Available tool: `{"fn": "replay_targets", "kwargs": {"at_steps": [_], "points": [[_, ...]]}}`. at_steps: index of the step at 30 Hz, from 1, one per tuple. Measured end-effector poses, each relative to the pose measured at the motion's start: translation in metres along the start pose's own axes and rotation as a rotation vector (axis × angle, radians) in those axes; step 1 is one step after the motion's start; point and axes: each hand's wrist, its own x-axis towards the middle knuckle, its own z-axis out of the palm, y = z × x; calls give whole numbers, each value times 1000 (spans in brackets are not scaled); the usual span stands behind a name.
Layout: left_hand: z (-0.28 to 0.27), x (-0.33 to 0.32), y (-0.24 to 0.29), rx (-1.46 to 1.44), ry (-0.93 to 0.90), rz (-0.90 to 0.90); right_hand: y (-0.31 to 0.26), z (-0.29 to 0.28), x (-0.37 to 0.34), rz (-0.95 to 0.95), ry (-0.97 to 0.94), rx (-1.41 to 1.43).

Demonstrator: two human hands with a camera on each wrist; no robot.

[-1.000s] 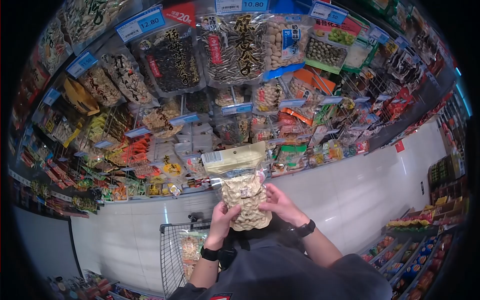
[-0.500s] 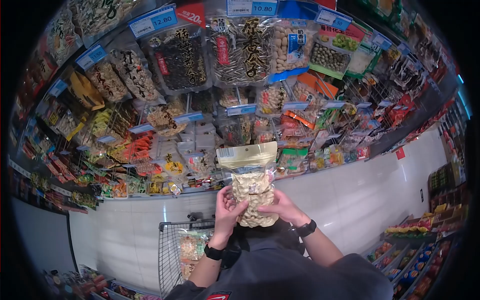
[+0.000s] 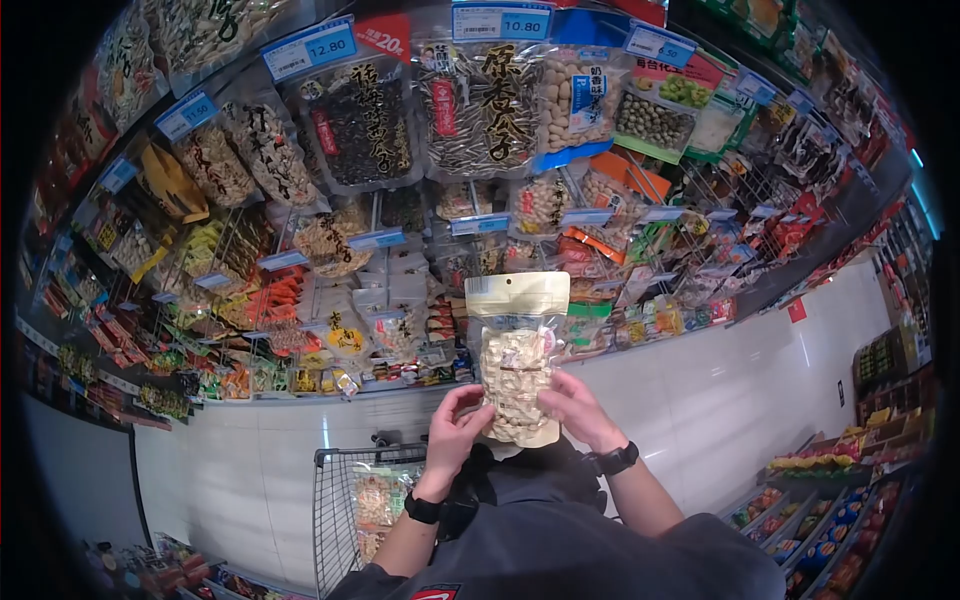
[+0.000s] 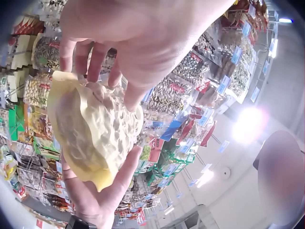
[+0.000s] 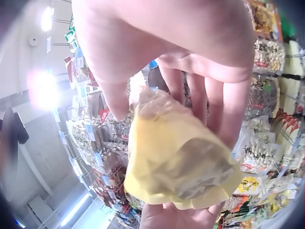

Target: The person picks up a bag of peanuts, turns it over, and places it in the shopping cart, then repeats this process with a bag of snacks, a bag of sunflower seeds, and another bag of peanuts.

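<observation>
A yellow-topped clear bag of nuts stands upright between both hands in front of the person, in the head view. The left hand grips its lower left side, thumb on the front. At the lower right side the right hand holds it with thumb and fingers. From below, the left wrist view shows the bag between the curved fingers of the left hand. In the right wrist view the bag's yellow base lies beneath the right hand.
Racks of hanging snack bags, with large seed bags at the top and price tags, fill the far side. A wire cart holding packaged nuts stands at lower left. Shelves with packets are at the right; pale floor lies between.
The bag has moved to the right and slightly up in the head view, and now stands straighter. Both hands have shifted with it, still holding its lower sides.
</observation>
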Motion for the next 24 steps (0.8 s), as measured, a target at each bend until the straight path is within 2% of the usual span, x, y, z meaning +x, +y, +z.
{"fn": "replay_targets", "kwargs": {"at_steps": [2, 5, 9, 11, 14, 15, 16, 18, 20, 22, 23, 24], "points": [[0, 0, 0, 5, -10, 32, 6, -8, -1, 79, 20, 132], [-2, 0, -2, -93, -47, 58, -12, 8, -5, 72, -31, 144], [-7, 1, -6, -163, -101, 0, -13, 15, -2, 97, -49, 172], [-9, -2, -9, -187, -105, -13, -12, 17, -2, 79, -65, 40], [-14, -7, -11, -262, -180, -50, -9, 9, 0, 84, -125, 23], [-15, -7, -13, -400, -211, -84, -5, 5, 2, 84, -124, 25], [-17, -7, -15, -537, -243, -119, -2, 1, 6, 53, -118, -45], [-22, -9, -26, -523, -239, -146, 2, -2, 8, 22, -107, -112], [-27, -12, -33, -510, -230, -169, 4, 1, 12, 3, 0, -241], [-22, -16, -20, -542, -286, -213, 8, 5, 14, 25, -40, -135], [-22, -14, -20, -543, -283, -212, 12, 7, 13, 48, -76, -29], [-21, -12, -21, -573, -354, -178, 15, 8, 11, 50, -77, -29]]}}
